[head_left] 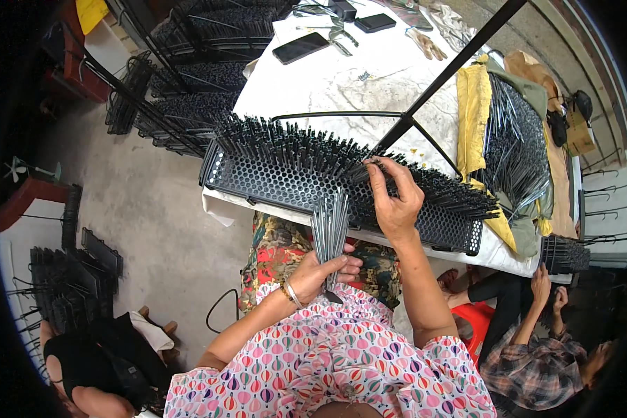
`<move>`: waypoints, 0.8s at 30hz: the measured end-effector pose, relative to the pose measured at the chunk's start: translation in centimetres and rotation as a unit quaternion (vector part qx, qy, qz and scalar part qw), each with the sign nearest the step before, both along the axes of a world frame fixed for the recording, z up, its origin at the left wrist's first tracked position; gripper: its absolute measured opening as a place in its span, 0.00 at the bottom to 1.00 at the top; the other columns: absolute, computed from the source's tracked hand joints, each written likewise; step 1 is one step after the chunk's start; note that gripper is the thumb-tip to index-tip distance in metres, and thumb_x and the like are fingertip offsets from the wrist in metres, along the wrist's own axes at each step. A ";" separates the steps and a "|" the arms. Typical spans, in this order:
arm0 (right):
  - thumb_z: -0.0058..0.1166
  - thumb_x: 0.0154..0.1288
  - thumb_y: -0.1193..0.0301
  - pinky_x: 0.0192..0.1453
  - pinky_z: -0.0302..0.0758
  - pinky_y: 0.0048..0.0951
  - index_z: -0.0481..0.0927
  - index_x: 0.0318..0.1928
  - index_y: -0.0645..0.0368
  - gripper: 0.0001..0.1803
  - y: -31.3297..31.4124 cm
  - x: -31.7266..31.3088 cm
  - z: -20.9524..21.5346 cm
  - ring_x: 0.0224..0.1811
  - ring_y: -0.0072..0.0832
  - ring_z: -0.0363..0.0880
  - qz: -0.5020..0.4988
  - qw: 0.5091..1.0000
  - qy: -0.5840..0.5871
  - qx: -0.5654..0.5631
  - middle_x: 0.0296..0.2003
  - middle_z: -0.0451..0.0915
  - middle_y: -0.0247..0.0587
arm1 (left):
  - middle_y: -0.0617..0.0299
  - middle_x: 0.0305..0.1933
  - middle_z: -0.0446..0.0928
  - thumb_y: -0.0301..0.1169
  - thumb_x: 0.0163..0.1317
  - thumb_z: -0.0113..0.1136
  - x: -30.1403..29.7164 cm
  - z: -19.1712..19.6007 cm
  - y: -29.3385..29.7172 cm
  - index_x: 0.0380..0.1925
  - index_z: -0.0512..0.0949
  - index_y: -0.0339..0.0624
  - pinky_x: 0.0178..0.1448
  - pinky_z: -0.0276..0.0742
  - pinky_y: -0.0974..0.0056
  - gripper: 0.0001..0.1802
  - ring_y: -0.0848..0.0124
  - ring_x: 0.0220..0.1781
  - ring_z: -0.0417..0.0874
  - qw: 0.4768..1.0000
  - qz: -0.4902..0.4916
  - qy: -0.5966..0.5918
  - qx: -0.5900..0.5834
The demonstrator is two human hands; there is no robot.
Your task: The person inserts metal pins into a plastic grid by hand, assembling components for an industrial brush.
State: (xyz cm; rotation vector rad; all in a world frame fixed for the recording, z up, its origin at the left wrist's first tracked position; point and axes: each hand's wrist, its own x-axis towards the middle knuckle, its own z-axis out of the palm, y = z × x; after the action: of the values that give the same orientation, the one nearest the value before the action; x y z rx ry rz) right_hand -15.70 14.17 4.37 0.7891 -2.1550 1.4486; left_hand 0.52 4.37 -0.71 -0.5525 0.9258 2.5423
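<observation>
My left hand [320, 272] is wrapped round a bundle of thin grey metal rods [331, 226], which stands upright in front of my body with its ends fanned at the top. Ahead of it lies a long black perforated rack [272, 184] at the table's near edge. Rows of dark rods [285, 148] stick up out of its holes along the far side. Over the rack's middle, my right hand [399, 202] pinches a thin dark rod among the standing ones, between thumb and fingertips. The rod's lower part is lost among the others.
A black frame bar [460, 63] slants up from the rack. On the white-covered table [313, 90] lie a phone [300, 48], calipers [340, 36] and gloves [426, 44]. Loose rods [512, 139] fill a sack at right. Filled racks [195, 111] stand at left; people sit on both sides.
</observation>
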 end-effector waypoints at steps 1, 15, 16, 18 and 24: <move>0.61 0.54 0.79 0.36 0.74 0.27 0.80 0.37 0.64 0.08 0.1 0.0 0.0 0.32 0.31 0.80 0.001 1.000 -0.011 0.000 0.32 0.82 0.42 | 0.48 0.46 0.77 0.28 0.66 0.50 0.0 -0.1 0.0 0.54 0.67 0.36 0.48 0.80 0.64 0.17 0.65 0.45 0.81 1.000 0.000 -0.002 -0.001; 0.61 0.53 0.78 0.35 0.72 0.29 0.80 0.36 0.64 0.08 0.4 0.1 0.4 0.31 0.33 0.78 0.006 1.000 0.006 0.019 0.31 0.81 0.42 | 0.50 0.44 0.77 0.26 0.66 0.48 -0.2 0.3 0.2 0.55 0.66 0.36 0.48 0.80 0.64 0.17 0.65 0.45 0.80 1.000 0.000 -0.009 -0.004; 0.61 0.53 0.78 0.35 0.72 0.29 0.80 0.36 0.64 0.08 0.3 0.0 0.4 0.31 0.33 0.78 0.012 0.999 0.020 0.028 0.31 0.81 0.42 | 0.50 0.44 0.77 0.26 0.66 0.49 -0.2 0.4 0.2 0.55 0.66 0.36 0.48 0.80 0.64 0.18 0.65 0.45 0.80 1.000 -0.001 -0.009 -0.002; 0.61 0.54 0.78 0.35 0.72 0.29 0.80 0.36 0.64 0.08 0.3 -0.3 0.4 0.30 0.33 0.77 0.011 0.998 0.042 0.036 0.31 0.81 0.42 | 0.50 0.44 0.77 0.26 0.66 0.49 -0.3 0.4 0.3 0.56 0.66 0.36 0.48 0.80 0.65 0.18 0.66 0.44 0.81 1.000 0.003 -0.012 -0.004; 0.61 0.53 0.78 0.34 0.72 0.30 0.80 0.36 0.63 0.08 0.6 -0.6 0.3 0.29 0.34 0.77 -0.006 1.000 0.016 0.019 0.30 0.81 0.42 | 0.51 0.44 0.78 0.26 0.66 0.50 -0.4 0.4 0.2 0.56 0.66 0.35 0.46 0.80 0.65 0.19 0.66 0.43 0.81 1.000 0.011 -0.015 -0.004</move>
State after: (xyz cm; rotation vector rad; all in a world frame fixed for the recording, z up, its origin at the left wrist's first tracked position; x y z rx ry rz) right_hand -16.27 14.73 4.66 0.8062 -2.1655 1.3843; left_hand 0.15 4.55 -0.31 -0.6045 0.9237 2.5440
